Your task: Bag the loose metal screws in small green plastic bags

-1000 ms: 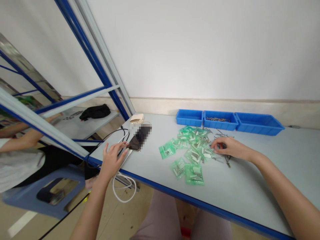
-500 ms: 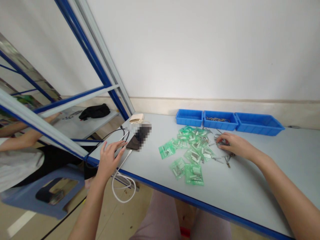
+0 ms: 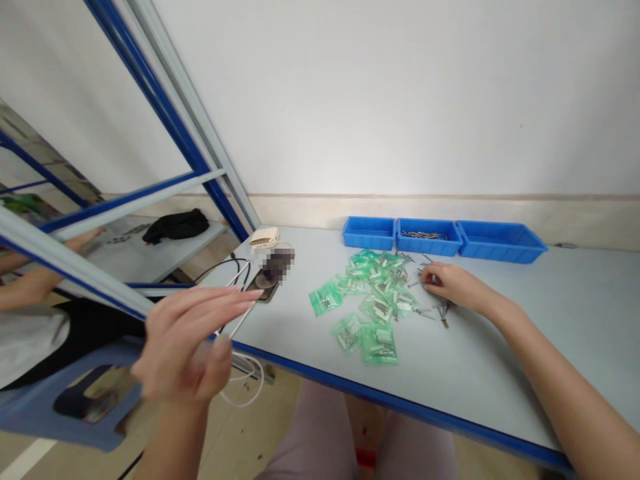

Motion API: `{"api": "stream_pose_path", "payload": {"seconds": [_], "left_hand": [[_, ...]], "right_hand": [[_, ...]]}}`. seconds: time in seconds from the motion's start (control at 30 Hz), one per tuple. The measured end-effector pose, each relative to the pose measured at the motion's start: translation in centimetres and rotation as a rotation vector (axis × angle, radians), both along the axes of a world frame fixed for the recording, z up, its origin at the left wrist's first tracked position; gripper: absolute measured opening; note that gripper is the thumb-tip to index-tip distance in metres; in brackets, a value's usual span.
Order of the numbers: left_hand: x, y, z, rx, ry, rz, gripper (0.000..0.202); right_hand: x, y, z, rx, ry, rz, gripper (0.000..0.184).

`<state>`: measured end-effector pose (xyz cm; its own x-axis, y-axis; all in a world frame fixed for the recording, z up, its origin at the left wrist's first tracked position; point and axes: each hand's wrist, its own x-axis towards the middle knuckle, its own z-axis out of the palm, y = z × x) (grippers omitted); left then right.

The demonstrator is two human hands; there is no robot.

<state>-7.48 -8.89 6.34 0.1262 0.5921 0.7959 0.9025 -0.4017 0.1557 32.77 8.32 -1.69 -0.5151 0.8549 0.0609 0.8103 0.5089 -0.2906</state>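
My left hand [image 3: 187, 340] is raised over the table's left edge, in front of a phone [image 3: 265, 287]. Its fingers are stretched out together with the thumb apart, slightly blurred and holding nothing I can see. At the right, my right hand [image 3: 453, 287] rests on the table, thumb and fingers curled round several metal screws. More loose screws [image 3: 444, 315] lie scattered beside it. Left of that hand is a heap of small green plastic bags [image 3: 377, 307] with white plugs and metal screws inside.
Three blue bins stand along the wall: the left bin [image 3: 369, 241], the middle bin [image 3: 430, 248] with screws inside, and the right bin [image 3: 503, 252]. A cream-coloured box [image 3: 264, 238] and a white cable [image 3: 263, 377] are at the left. Another person's arm [image 3: 35, 287] shows beyond the blue frame.
My left hand has lifted from beside the phone, moving nearer the camera and turning. My right hand stays at the loose screws, its fingers drawn closer together. The view has shifted slightly.
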Motion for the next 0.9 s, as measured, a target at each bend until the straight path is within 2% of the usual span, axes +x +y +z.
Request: {"api": "stream_pose_path", "payload": {"seconds": [0.03,0.07,0.13,0.2,0.3,0.4,0.57,0.7,0.9], "left_hand": [[0.4,1.1,-0.1,0.057,0.012,-0.004,0.027],[0.6,2.4,-0.5,0.037,0.044,0.004,0.025],[-0.1,5.1,-1.9,-0.114,0.067,0.047,0.026],[-1.8,7.3,-3.9,-0.269,0.061,0.077,0.032],[-4.7,8.9,-6.7,-0.381,0.023,0.137,0.039],[-6.2,9.4,-8.3,-0.443,-0.040,0.159,0.045],[-7.3,9.7,-9.0,-0.584,-0.059,0.183,0.046],[-8.7,9.8,-9.0,-0.563,-0.092,0.263,0.047],[-9.6,9.8,-8.6,-0.554,-0.105,0.228,0.049]], "right_hand": [[0.0,0.1,-0.1,0.004,0.003,0.008,0.014],[0.0,0.1,-0.2,0.009,0.007,0.016,0.014],[-0.2,0.2,-0.2,0.024,0.014,0.023,0.014],[-0.4,0.1,-0.2,0.041,0.016,0.016,0.014],[-0.7,0.0,-0.2,0.061,0.022,0.021,0.015],[-0.8,-0.1,-0.4,0.084,0.036,0.032,0.019],[-0.9,0.0,-0.6,0.088,0.101,0.040,0.024],[-1.1,-0.1,-0.3,0.049,0.190,0.037,0.027],[-1.1,-0.2,-0.4,0.022,0.199,0.037,0.027]]}}
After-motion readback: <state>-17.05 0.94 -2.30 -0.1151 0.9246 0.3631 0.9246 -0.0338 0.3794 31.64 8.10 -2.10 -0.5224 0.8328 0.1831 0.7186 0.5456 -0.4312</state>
